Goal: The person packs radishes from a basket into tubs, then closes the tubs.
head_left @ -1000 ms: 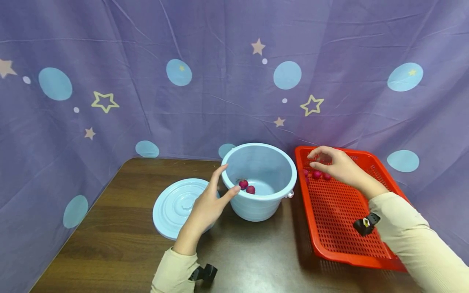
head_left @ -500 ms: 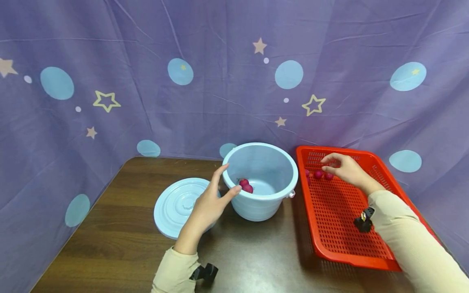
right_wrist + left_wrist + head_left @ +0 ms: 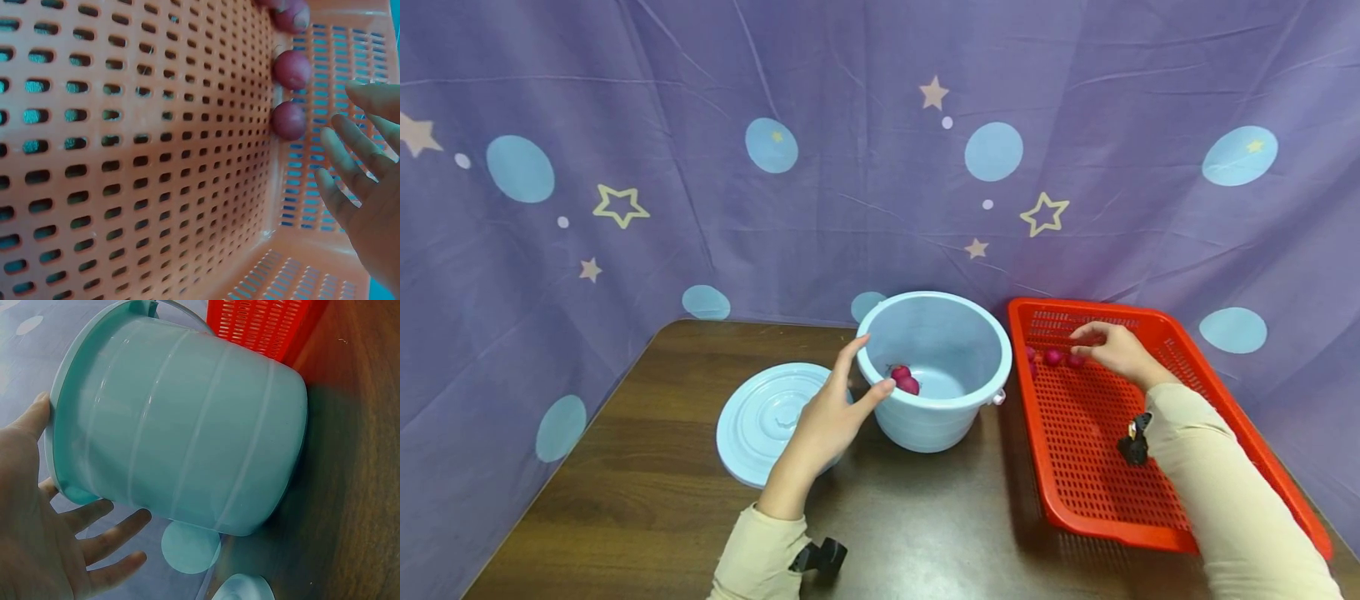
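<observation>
A light blue bucket [image 3: 925, 429] stands upright with small round red radishes [image 3: 907, 385] inside. My left hand [image 3: 829, 421] is spread at its near left rim; the thumb and index fingertip touch the rim, and the other fingers extend outside its wall in the left wrist view. To the right, my right hand [image 3: 1116, 350] hovers within the red mesh basket [image 3: 1039, 467], thumb and fingers apart and nothing between them. Just beside its fingertips, several radishes [image 3: 1054, 357] lie along the basket's far end. In the right wrist view a radish [image 3: 289, 121] sits close to the fingers.
A round light blue lid [image 3: 756, 429] lies on the brown wooden table [image 3: 625, 417], left of the bucket and partly behind the left forearm. Behind the table hangs a purple curtain [image 3: 820, 250] with stars and dots. The bucket's handle [image 3: 187, 314] shows in the left wrist view.
My right hand has moved right and down, from above the basket's left side toward the radishes inside it. One radish in the bucket has rolled slightly. The left hand stays at the rim.
</observation>
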Demonstrator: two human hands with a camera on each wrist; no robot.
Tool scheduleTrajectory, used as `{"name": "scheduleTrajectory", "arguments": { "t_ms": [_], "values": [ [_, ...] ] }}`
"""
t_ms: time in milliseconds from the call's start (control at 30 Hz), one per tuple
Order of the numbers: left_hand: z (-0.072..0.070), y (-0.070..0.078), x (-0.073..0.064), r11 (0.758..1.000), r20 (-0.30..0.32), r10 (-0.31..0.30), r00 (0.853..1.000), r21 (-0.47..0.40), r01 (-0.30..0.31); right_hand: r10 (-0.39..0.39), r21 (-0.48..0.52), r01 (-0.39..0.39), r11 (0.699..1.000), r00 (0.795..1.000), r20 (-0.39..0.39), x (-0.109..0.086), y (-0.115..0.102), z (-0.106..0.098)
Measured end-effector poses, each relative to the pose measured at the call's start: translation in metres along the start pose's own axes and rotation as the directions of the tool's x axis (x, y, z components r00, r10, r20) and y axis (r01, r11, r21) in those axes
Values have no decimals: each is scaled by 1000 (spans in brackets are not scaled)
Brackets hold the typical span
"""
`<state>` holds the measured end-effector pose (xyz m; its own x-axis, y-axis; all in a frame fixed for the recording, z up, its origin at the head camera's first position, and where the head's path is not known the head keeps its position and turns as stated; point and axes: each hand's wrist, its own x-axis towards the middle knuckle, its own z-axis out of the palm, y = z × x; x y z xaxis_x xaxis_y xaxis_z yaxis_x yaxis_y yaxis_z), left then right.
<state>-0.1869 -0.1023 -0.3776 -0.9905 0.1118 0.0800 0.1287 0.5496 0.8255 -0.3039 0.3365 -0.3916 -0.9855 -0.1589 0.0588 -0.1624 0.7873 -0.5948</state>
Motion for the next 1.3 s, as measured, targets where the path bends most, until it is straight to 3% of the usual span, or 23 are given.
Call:
{"name": "scheduleTrajectory", "arguments": {
  "t_ms": [367,1300],
  "values": [
    [-1,0,0,1000,1,-6,1000,5,6,32,-12,-32,999,999,24,4,18,6],
    [-1,0,1,1000,5,3,1000,-1,-3,63,-133,-58,989,998,30,12,20,18]
  ]
}}
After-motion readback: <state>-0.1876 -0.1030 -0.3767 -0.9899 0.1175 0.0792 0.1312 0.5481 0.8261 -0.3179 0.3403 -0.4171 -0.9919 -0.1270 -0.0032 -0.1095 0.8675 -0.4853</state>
